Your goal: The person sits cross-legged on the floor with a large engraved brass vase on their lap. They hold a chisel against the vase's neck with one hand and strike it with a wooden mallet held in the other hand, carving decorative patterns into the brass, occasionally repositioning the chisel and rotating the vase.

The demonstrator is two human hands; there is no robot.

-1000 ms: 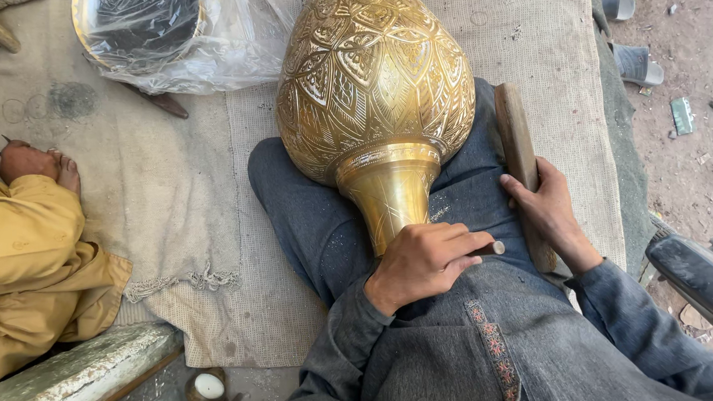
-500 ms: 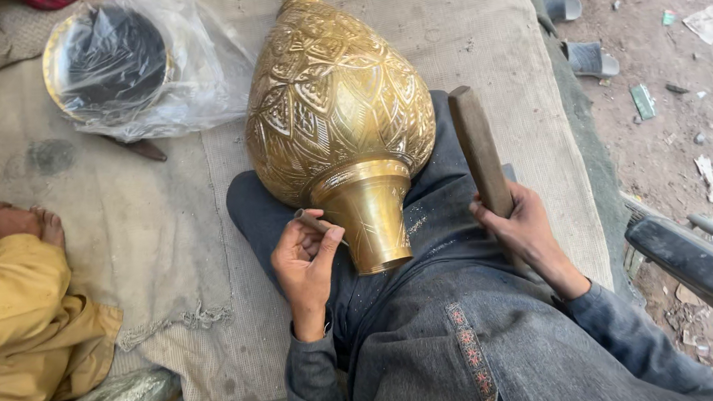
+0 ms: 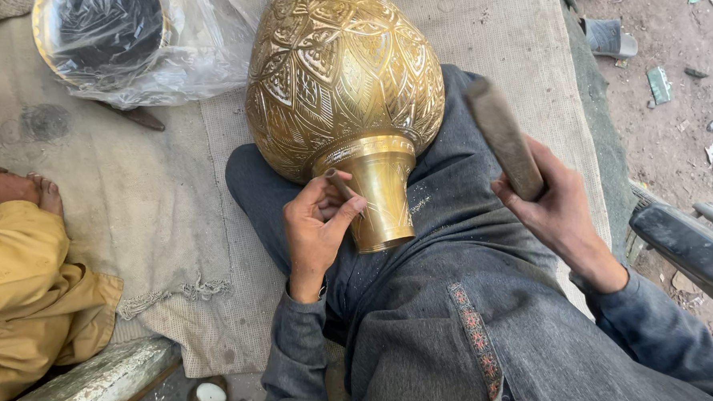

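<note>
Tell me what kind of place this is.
Probably an informal metal-engraving workshop at ground level: an engraved golden brass vase lies across the worker's lap, left hand holding a small chisel, right hand a wooden mallet.

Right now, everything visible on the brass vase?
The vase is large, gold-coloured and looks like brass: a bulbous body covered in engraved petal and leaf patterns, narrowing past a plain band to a flared neck with fine vertical lines. It lies tilted across the person's lap, neck toward them, its top cut off by the frame edge. The left hand rests against the neck, holding a small chisel at the band. The right hand holds a mallet raised clear of it.
</note>
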